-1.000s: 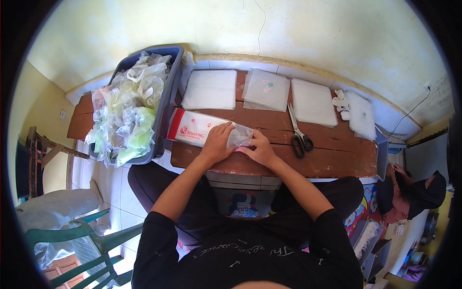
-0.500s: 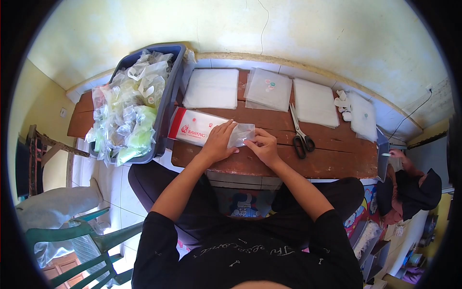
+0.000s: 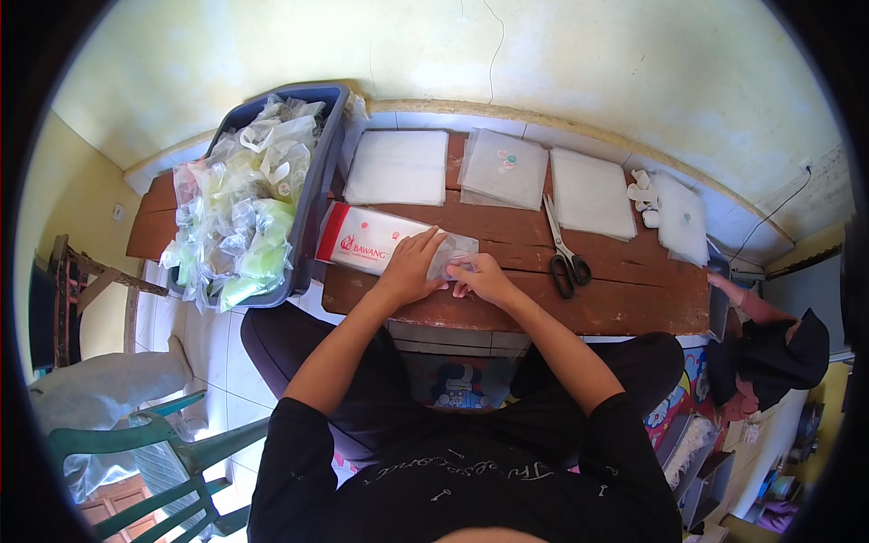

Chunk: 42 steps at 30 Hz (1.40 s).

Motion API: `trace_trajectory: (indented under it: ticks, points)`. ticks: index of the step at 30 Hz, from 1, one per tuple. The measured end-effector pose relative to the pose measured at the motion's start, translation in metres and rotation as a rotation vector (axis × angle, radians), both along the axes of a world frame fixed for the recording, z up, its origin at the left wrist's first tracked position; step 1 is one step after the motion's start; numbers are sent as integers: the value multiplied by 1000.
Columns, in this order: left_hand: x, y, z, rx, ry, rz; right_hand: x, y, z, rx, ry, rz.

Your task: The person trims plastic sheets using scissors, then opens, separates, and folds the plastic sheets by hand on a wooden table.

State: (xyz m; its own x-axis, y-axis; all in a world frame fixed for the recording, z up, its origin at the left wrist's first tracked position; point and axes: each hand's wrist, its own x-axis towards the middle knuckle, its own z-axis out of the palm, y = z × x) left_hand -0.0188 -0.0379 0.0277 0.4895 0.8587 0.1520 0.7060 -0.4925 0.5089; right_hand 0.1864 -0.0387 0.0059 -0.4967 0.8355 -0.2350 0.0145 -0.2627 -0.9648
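Observation:
A white plastic packet [image 3: 362, 237] with a red end and red "BAWANG" print lies on the wooden table in front of me. My left hand [image 3: 412, 269] rests flat across its right part, fingers stretched out. Clear plastic [image 3: 463, 244] sticks out at that end. There my right hand [image 3: 482, 280] has its fingers bent and pinched on the clear plastic, close beside the left hand. The fingertips partly hide each other. Scissors [image 3: 568, 262] with black handles lie to the right of my hands, untouched.
Stacks of clear plastic bags [image 3: 396, 168] lie along the back of the table [image 3: 634, 299]. On the left a grey bin [image 3: 339, 113] overflows with plastic bags. White rolled pieces [image 3: 644, 192] lie at the right. A green chair [image 3: 172, 452] stands lower left; another person [image 3: 778, 357] sits right.
My right hand has moved slightly left, towards my left hand, along the clear plastic end. My left hand has stayed in place. The other person's arm at the right has shifted.

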Motion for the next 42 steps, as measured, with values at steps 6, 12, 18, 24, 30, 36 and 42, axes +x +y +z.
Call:
trace_trajectory:
  ticks: [6,12,18,24,30,36,42]
  points:
    - [0,0,-3,24,3,-8,0,3,0,-109,-35,70]
    - [0,1,-5,24,0,-18,-2,6,12,-227,61,223]
    - [0,1,-7,51,-13,-23,-6,22,19,-312,32,330]
    - [0,2,-8,29,-13,-14,-11,30,16,-342,30,392]
    - [2,3,-10,21,87,31,-8,17,5,-279,135,178]
    - [1,3,-13,49,136,50,7,11,19,-269,185,127]
    - [2,3,-18,61,107,79,41,12,35,-261,239,137]
